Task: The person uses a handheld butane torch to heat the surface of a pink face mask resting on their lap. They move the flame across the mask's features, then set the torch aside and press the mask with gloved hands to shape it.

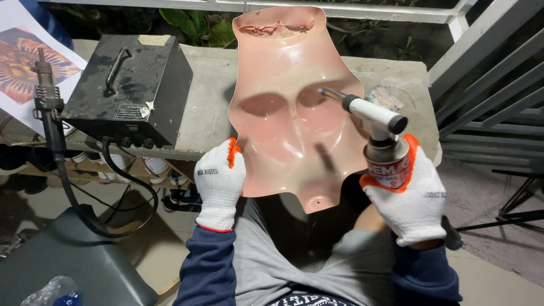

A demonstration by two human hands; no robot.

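My left hand point(220, 184), in a white glove with orange fingertips, grips the lower left edge of a glossy pink plastic panel point(289, 102) and holds it upright in front of me. The panel has two oval hollows and a torn upper edge. My right hand point(411, 198), gloved the same way, is closed around a gas canister point(388, 164) topped by a torch head. The torch's metal nozzle point(334, 94) points at the panel's right hollow, very close to its surface.
A black metal box point(133, 85) with a handle and cables sits on a concrete ledge point(209, 107). A hot-air tool point(48, 102) hangs at the left. A grey seat point(68, 260) is lower left, metal railing point(487, 85) at right, shoes under the ledge.
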